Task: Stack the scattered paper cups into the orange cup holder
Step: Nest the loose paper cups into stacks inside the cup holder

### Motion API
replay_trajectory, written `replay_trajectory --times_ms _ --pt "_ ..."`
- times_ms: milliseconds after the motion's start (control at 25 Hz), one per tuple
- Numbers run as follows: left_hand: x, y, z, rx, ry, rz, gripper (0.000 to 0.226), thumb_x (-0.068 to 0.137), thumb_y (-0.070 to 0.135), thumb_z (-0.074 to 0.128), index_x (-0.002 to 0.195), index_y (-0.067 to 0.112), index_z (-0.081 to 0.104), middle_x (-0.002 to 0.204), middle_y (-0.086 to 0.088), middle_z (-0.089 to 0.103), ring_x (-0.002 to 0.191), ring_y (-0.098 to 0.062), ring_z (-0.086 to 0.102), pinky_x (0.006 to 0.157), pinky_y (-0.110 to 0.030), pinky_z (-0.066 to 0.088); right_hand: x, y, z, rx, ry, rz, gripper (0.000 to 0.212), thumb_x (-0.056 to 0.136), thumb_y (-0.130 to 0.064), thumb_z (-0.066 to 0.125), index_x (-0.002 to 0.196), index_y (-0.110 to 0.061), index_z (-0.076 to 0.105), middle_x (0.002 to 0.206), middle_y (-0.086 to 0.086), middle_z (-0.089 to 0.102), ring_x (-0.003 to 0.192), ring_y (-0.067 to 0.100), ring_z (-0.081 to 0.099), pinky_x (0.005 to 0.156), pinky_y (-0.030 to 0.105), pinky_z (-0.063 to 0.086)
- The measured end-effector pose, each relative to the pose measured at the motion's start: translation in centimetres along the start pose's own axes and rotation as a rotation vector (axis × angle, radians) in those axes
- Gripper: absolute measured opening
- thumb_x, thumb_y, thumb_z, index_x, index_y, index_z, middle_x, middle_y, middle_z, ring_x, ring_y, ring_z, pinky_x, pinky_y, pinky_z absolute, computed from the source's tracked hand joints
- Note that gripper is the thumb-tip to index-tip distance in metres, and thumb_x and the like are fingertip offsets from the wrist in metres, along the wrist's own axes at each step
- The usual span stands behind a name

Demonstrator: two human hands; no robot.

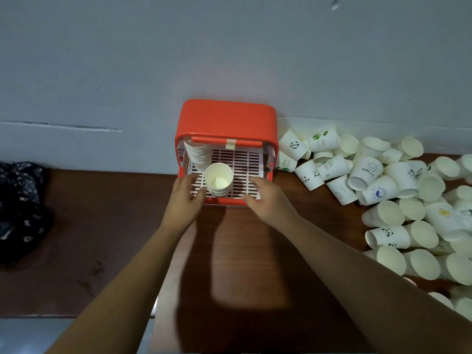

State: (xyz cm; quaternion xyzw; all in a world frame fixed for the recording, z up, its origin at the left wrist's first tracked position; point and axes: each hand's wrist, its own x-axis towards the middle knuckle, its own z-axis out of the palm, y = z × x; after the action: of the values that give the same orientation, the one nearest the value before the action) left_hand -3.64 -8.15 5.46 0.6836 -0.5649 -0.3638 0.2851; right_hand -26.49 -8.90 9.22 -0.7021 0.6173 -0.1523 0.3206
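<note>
The orange cup holder (226, 118) stands against the wall with its white slotted tray (245, 164) showing in front. An upright stack of paper cups (219, 180) stands on the tray's front, and a second stack (197, 154) sits at the back left. My left hand (185, 194) rests at the tray's left front edge, its fingers near the upright stack. At the tray's right front edge lies my right hand (263, 198), fingers relaxed. Neither hand grips a cup. Several loose paper cups (378, 190) lie piled to the right.
The brown wooden table (115, 226) runs along a grey wall (229, 47). A dark patterned cloth (20, 210) lies at the far left. The cup pile spreads down the right side to the table's front edge.
</note>
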Motion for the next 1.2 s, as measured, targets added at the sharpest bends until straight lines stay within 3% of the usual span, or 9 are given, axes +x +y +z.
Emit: replay_trajectory --times_ms 120,240,400,520,600,720,840,1000,1200 --pt "-2.9 1.6 1.5 0.031 0.014 0.089 0.024 0.094 0.018 0.060 0.119 0.016 0.059 0.116 0.001 0.056 0.099 -0.011 0.059 0.083 -0.025 0.052 -3.2 4.8 -3.3 -0.060 0.019 0.103 0.053 0.091 -0.035 0.064 0.139 -0.018 0.049 0.136 -0.002 0.054 0.125 0.014 0.052 0.102 0.028 0.042" --pt "-4.0 4.4 5.4 0.026 -0.116 0.178 0.013 0.093 0.012 0.061 0.105 0.016 0.062 0.103 -0.001 0.061 0.091 -0.011 0.059 0.072 -0.009 0.045 -5.5 10.1 -7.6 -0.094 0.069 0.195 0.051 0.090 -0.037 0.065 0.135 -0.016 0.052 0.134 0.002 0.055 0.122 0.015 0.053 0.099 0.030 0.043" --pt "-2.0 11.3 12.0 0.036 -0.238 0.297 0.018 0.092 0.013 0.061 0.110 0.016 0.062 0.100 0.002 0.062 0.091 -0.012 0.058 0.075 -0.015 0.042 -5.8 15.3 -13.3 -0.097 0.196 0.267 0.047 0.088 -0.031 0.067 0.130 -0.012 0.055 0.129 0.007 0.055 0.117 0.021 0.054 0.097 0.033 0.042" --pt "0.8 16.4 16.6 0.068 -0.258 0.333 0.025 0.093 0.015 0.060 0.117 0.011 0.061 0.107 -0.003 0.060 0.093 -0.011 0.056 0.075 -0.004 0.038 -4.7 18.3 -16.8 -0.076 0.325 0.280 0.046 0.088 -0.028 0.067 0.128 -0.010 0.054 0.128 0.008 0.053 0.119 0.022 0.050 0.097 0.027 0.037" --pt "3.5 19.2 19.3 0.117 -0.230 0.346 0.028 0.092 0.016 0.060 0.118 0.007 0.060 0.112 -0.009 0.058 0.101 -0.018 0.055 0.084 -0.014 0.042 -3.6 20.5 -18.7 -0.101 0.414 0.301 0.049 0.088 -0.031 0.066 0.128 -0.008 0.053 0.125 0.010 0.052 0.116 0.024 0.050 0.095 0.030 0.040" --pt "8.2 21.6 21.6 0.250 -0.103 0.304 0.037 0.089 0.016 0.060 0.124 0.005 0.057 0.124 -0.015 0.053 0.116 -0.029 0.050 0.099 -0.038 0.042 -1.3 22.8 -19.9 -0.189 0.375 0.382 0.054 0.088 -0.042 0.064 0.125 -0.006 0.049 0.119 0.014 0.049 0.107 0.030 0.052 0.086 0.037 0.044" --pt "11.7 22.4 22.9 0.350 0.037 0.163 0.049 0.086 0.010 0.057 0.133 0.001 0.049 0.134 -0.022 0.045 0.124 -0.038 0.042 0.104 -0.041 0.035 1.0 23.9 -19.5 -0.246 0.313 0.399 0.060 0.088 -0.048 0.061 0.125 -0.003 0.046 0.116 0.019 0.050 0.101 0.035 0.055 0.084 0.040 0.048" --pt "13.6 21.6 24.8 0.395 0.003 -0.049 0.064 0.084 0.004 0.051 0.144 -0.003 0.029 0.138 -0.027 0.036 0.128 -0.044 0.036 0.107 -0.048 0.032 2.6 25.5 -17.9 -0.244 0.286 0.378 0.054 0.088 -0.046 0.062 0.117 -0.001 0.050 0.109 0.019 0.056 0.093 0.033 0.059 0.078 0.042 0.051" --pt "14.9 18.8 25.2 0.548 0.058 -0.033 0.056 0.082 -0.011 0.044 0.138 -0.011 0.034 0.134 -0.033 0.039 0.120 -0.047 0.039 0.107 -0.047 0.031 2.7 26.4 -17.5 -0.181 0.308 0.376 0.035 0.094 -0.033 0.059 0.114 -0.004 0.058 0.105 0.014 0.059 0.095 0.029 0.058 0.080 0.039 0.047"
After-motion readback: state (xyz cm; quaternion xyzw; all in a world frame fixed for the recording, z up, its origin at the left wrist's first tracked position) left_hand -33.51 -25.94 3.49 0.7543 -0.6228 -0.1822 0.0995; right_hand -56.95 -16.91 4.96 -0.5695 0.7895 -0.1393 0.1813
